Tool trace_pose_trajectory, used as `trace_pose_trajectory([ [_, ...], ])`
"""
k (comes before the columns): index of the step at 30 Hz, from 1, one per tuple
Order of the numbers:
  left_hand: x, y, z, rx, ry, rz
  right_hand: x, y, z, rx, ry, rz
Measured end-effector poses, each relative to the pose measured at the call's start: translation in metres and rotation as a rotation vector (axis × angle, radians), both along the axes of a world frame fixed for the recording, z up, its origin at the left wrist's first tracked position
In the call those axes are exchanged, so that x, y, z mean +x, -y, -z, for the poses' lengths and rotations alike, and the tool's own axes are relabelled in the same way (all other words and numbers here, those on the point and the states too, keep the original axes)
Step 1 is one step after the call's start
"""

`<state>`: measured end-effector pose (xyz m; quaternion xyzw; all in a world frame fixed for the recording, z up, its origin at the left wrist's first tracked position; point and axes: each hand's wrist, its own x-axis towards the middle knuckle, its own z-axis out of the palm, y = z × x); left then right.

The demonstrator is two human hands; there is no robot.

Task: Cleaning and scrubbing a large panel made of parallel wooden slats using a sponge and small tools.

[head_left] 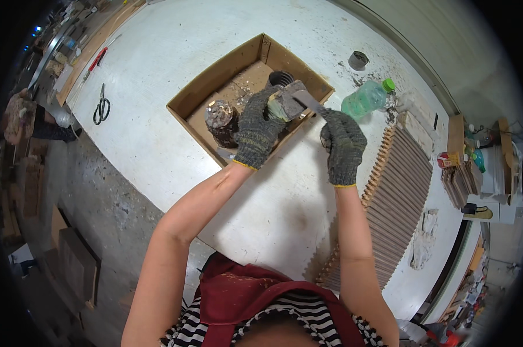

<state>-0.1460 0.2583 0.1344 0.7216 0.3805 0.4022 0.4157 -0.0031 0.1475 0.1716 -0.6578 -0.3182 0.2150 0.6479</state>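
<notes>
My left hand (254, 128), in a dark grey knit glove with a yellow cuff, grips a pale, greenish block (280, 104) with a grey face over the open cardboard box (195, 87). My right hand (345, 144), gloved alike, is closed round the handle of a scraper. Its flat metal blade (310, 102) meets the block's grey face. Inside the box, left of my left hand, stands a dark round piece with a rough, flaky top (220, 118). A black ribbed cylinder (282, 78) lies behind the block. Loose flakes are scattered over the box floor.
Right of the box are a green-capped bottle (365, 99), a small dark cup (358, 60) and a stack of ridged brown strips (397, 185). Black scissors (102, 107) and a red-handled tool (96, 59) lie at the table's left. Beyond its left edge, part of another person (47, 124) shows.
</notes>
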Motion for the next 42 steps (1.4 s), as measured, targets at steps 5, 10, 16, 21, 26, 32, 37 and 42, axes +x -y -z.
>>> trace_pose_trajectory([
  [5,0.002,0.001,-0.001,0.138,0.025,0.004,-0.006,-0.004,0.008,-0.081,-0.025,-0.113],
  [10,0.002,0.002,-0.002,0.078,0.047,0.022,0.012,-0.005,0.019,0.033,0.260,-0.115],
  [16,0.002,0.001,-0.002,0.072,0.054,0.013,0.010,0.006,0.006,0.019,0.043,0.040],
  [21,0.004,0.004,-0.006,-0.054,0.036,0.057,0.010,0.005,0.002,0.202,1.279,-0.052],
  [26,-0.002,-0.001,-0.006,-0.124,0.038,0.058,0.015,0.026,-0.007,0.023,1.309,-0.203],
  [32,0.001,0.002,-0.014,-0.131,0.045,0.098,0.011,0.040,-0.008,0.062,0.687,-0.063],
  [37,-0.001,0.002,-0.016,-0.118,0.090,0.144,-0.005,0.014,-0.006,-0.137,-0.263,-0.088],
  [42,-0.005,0.005,-0.031,-0.130,-0.011,0.189,0.021,0.000,0.016,0.125,-0.105,-0.006],
])
